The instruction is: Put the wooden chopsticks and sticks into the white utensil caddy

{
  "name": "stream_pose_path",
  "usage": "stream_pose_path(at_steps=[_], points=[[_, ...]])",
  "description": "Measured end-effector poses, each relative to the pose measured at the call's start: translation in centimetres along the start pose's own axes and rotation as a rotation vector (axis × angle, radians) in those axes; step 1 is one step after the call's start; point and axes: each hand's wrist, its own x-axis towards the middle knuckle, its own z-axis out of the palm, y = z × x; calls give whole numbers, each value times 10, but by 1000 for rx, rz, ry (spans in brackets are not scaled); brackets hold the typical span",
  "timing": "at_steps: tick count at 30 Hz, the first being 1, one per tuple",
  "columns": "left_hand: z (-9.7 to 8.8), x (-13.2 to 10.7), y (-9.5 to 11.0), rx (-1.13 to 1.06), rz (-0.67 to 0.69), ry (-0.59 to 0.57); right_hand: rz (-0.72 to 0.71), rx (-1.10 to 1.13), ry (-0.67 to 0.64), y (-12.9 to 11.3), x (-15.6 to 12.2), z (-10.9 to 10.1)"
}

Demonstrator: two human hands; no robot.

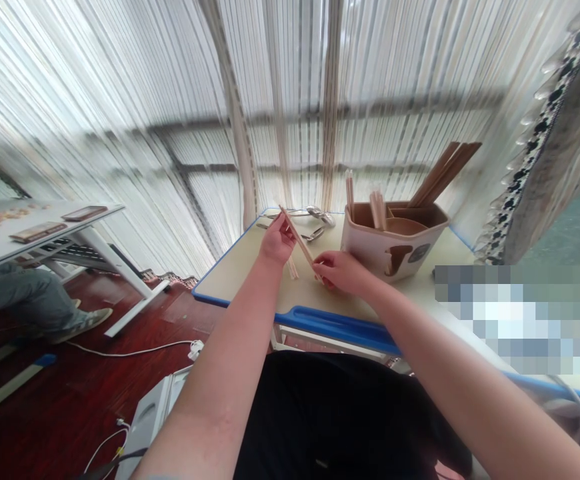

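Note:
Both hands hold a light wooden chopstick (297,235) above a beige table with a blue rim (320,320). My left hand (276,241) pinches its upper end, fingers closed. My right hand (343,272) grips its lower end near the tabletop, fingers closed. More light chopsticks (291,267) lie on the table just under the hands. A beige divided holder (395,240) stands right of my right hand, with light chopsticks and dark brown ones (445,173) standing in its compartments.
Metal spoons (315,217) lie at the table's far side, by white string curtains. A patterned drape (550,133) hangs at the right. At far left a white desk (45,230) and a seated person's leg and shoe (55,310). Cables cross the dark red floor.

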Motion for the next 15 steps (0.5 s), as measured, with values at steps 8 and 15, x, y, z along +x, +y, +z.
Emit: stream_pose_path(at_steps=[8, 15], points=[[0, -2, -8, 250, 20, 27, 37, 299, -71, -7, -1, -3], [4, -4, -7, 292, 19, 74, 110, 558, -115, -13, -4, -5]])
